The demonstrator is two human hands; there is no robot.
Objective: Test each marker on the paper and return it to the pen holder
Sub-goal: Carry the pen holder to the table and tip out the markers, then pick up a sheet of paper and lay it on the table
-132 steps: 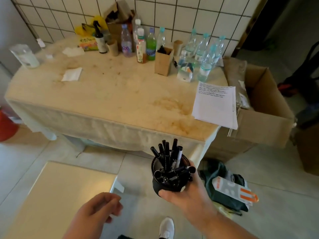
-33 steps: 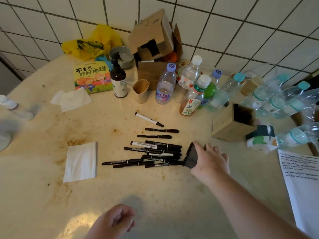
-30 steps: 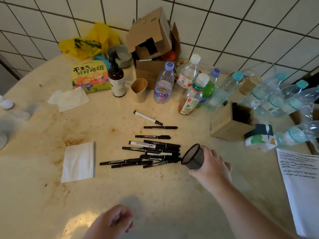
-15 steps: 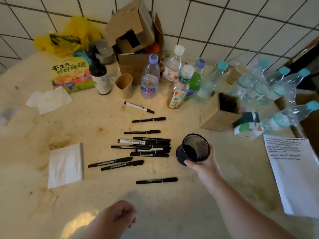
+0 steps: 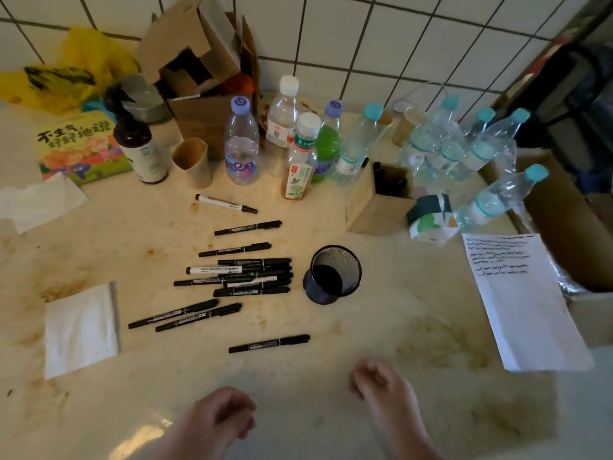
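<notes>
Both hands, left hand (image 5: pixel 219 415) and right hand (image 5: pixel 381 385), are holding nothing, grip loose; I think picking the nearest marker (image 5: pixel 269 343) is working best.

the right hand (image 5: pixel 381 381) is motion-blurred, so its finger pose is unclear. both forearms are cut off by the bottom edge. handwriting on the paper (image 5: pixel 517 303) at the tabletop's right edge is too small to read. clustered markers (image 5: pixel 252 275) overlap, hiding some barrels.

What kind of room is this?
Probably a kitchen or utility corner of a home: white tiled wall, a stained table crowded with drink bottles, and cardboard boxes.
</notes>
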